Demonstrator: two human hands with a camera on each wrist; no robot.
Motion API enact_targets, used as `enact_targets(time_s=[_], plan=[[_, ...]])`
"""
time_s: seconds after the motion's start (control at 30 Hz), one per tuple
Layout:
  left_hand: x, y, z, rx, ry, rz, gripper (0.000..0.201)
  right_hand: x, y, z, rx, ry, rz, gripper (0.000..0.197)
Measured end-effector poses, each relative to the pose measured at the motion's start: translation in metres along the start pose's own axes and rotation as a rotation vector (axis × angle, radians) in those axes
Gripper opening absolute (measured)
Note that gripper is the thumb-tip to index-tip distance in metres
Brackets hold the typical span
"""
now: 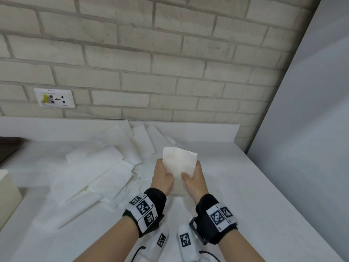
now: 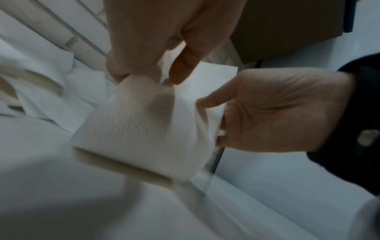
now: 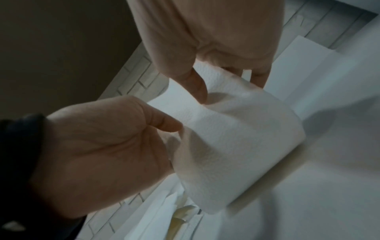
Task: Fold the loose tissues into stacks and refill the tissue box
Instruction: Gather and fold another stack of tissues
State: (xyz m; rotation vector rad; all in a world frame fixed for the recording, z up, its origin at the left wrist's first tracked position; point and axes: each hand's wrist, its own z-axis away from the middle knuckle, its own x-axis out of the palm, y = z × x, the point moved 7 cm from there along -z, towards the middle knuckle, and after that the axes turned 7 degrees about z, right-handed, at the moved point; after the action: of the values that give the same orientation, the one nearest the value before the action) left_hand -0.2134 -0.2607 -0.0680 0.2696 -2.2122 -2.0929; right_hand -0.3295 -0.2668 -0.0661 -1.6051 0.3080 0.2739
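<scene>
Clearly white tissue [image 1: 178, 163], soft, doubled over, pinched by both hands

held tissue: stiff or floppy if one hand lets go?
Likely floppy: the tissue bends into a soft curve between the left hand and right hand. Probably very light, since fingertip pinches carry it. Thin, so it may tear if tugged.

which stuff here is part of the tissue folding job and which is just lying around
Part of the job:
tissue, held by left hand and right hand
loose tissues piled on the counter

Just lying about:
wall socket
two white tagged devices with cables, near the wrists
</scene>
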Motion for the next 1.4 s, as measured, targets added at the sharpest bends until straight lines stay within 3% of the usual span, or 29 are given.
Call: enact_targets(time_s=[0.13, 0.23, 0.33, 0.43, 0.53, 0.67, 0.77, 0.97, 1.07, 1.2, 1.4], plan=[[0.0, 0.013, 0.003, 0.109, 0.024, 0.118, 0.026, -0.004, 0.003, -0.004, -0.015, 0.026, -0.033, 0.045], [-0.003, 0.017, 0.0, 0.115, 0.053, 0.201, 0.024, -0.008, -0.001, -0.006, -0.055, 0.022, -0.007, 0.031], [-0.011, 0.021, -0.006, 0.148, 0.112, 0.199, 0.035, -0.015, -0.011, -0.007, -0.134, 0.024, 0.091, 0.021], [-0.027, 0.037, -0.004, 0.287, 0.246, -0.048, 0.065, -0.018, -0.026, -0.01, -0.253, -0.022, 0.339, 0.021], [-0.028, 0.051, -0.008, 0.334, 0.187, -0.32, 0.076, -0.016, -0.042, -0.013, -0.34, -0.148, 0.642, 0.021], [-0.026, 0.038, -0.013, 0.14, -0.004, -0.178, 0.047, -0.018, -0.065, -0.018, -0.385, -0.224, 0.937, 0.026], [-0.031, 0.018, -0.01, -0.021, 0.053, -0.09, 0.04, -0.018, -0.068, -0.02, -0.388, -0.219, 1.058, 0.031], [-0.03, -0.037, 0.001, -0.343, 0.061, -0.163, 0.045, 0.008, -0.012, -0.011, -0.244, -0.498, 1.367, 0.044], [-0.029, -0.043, 0.001, -0.358, 0.039, -0.243, 0.047, 0.013, -0.014, -0.007, -0.324, -0.428, 1.369, 0.039], [-0.035, -0.035, 0.002, -0.329, 0.13, -0.238, 0.043, 0.015, -0.032, -0.006, -0.47, -0.277, 1.332, 0.039], [-0.042, -0.041, 0.003, -0.372, 0.122, -0.227, 0.055, 0.026, -0.026, -0.007, -0.403, -0.341, 1.328, 0.042]])
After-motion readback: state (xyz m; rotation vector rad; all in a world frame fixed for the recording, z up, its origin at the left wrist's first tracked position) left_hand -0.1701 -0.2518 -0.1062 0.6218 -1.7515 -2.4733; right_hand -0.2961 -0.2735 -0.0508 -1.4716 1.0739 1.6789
